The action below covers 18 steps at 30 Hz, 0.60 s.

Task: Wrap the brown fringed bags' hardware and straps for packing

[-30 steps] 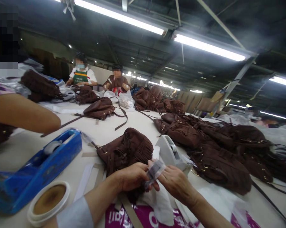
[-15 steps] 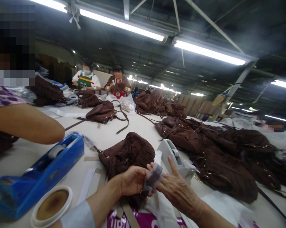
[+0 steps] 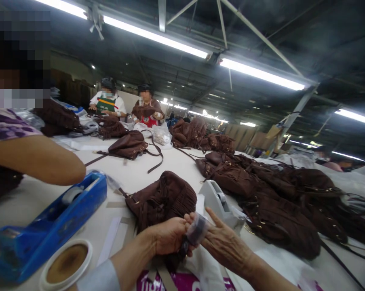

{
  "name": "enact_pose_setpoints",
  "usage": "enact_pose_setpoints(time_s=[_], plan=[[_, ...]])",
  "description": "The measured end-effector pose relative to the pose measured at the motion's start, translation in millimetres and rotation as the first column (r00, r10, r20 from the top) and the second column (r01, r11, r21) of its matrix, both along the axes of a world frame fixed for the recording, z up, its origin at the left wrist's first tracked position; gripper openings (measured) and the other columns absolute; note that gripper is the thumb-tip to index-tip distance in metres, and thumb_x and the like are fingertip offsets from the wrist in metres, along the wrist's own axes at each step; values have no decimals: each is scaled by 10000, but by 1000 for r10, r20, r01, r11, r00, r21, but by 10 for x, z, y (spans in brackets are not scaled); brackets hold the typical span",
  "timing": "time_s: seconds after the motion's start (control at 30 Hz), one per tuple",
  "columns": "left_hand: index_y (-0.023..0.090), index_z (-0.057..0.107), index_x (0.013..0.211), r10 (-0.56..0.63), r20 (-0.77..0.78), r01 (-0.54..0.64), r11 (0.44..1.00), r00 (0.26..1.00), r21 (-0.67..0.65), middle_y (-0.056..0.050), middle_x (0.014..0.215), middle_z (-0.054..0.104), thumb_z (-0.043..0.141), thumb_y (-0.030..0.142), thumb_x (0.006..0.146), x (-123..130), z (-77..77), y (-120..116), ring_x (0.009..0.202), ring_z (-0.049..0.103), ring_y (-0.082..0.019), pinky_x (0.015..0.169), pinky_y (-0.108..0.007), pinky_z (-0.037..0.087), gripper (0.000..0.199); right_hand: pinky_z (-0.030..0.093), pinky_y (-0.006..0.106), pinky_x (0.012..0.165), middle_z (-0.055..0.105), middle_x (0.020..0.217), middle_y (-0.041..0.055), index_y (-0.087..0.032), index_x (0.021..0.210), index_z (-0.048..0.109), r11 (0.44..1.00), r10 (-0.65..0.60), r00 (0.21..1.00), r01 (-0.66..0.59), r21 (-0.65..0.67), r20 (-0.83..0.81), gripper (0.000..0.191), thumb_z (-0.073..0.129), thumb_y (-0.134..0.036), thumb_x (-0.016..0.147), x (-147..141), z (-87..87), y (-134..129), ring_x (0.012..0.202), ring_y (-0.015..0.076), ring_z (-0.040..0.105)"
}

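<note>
A small dark piece in translucent plastic wrap (image 3: 197, 228) lies between my two hands. My left hand (image 3: 169, 234) is closed round its left side, with its fingertips at the wrap's upper and lower edges. From the right, the fingers of my right hand (image 3: 226, 244) press against the wrap, and one digit sticks up and away. Whether the piece belongs to a bag I cannot tell. Just beyond my hands lies a brown fringed bag (image 3: 164, 198) on the white table (image 3: 182, 159). A grey tape dispenser (image 3: 216, 199) stands behind my right hand.
At left are a blue tape dispenser (image 3: 53, 226) and a round white tub (image 3: 67, 264) with brown contents. A co-worker's arm (image 3: 36, 159) reaches in there. Brown bags (image 3: 279, 210) are heaped at right. Purple-printed plastic (image 3: 182, 281) lies below my hands. Two people stand across the table.
The wrap now sits more snugly round the dark piece, and my right hand's fingers have shifted slightly against it. The raised digit leans further left. The view has shifted slightly.
</note>
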<state>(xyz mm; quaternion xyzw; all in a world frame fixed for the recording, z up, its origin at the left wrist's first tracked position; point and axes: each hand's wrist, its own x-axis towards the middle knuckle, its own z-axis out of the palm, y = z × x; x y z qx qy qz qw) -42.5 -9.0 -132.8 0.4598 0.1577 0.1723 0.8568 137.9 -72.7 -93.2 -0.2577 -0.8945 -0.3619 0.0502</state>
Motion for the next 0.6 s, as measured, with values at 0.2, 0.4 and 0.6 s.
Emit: enact_pose_setpoints(time_s=[0.2, 0.4, 0.6], plan=[[174, 557, 734, 163, -100, -152, 982, 982, 109, 36, 573, 503, 590, 395, 606, 77, 0, -43, 479, 440, -108, 510, -275, 401, 258, 211, 445, 1218, 651, 1283, 78, -115, 1315, 552, 996, 63, 998, -64, -65, -24, 394, 345, -89, 981, 164, -34, -22, 1300, 188, 492], [178, 553, 798, 347, -46, -293, 850, 937, 438, 15, 722, 523, 490, 316, 780, 12, 81, -171, 655, 450, -137, 635, -276, 359, 153, 514, 362, 948, 692, 1206, 83, -219, 1209, 621, 941, -292, 820, 154, -302, -492, 306, 425, -211, 975, 315, -26, -358, 1123, 216, 636], [209, 493, 910, 361, -59, -120, 452, 931, 884, -46, 913, 566, 352, 224, 935, -38, 52, -424, 854, 505, -197, 786, -300, 344, 144, 459, 309, 676, 726, 829, 101, -154, 968, 640, 242, -967, -185, -439, -865, -177, 667, 336, -739, 867, -87, -6, -489, 747, 201, 672]])
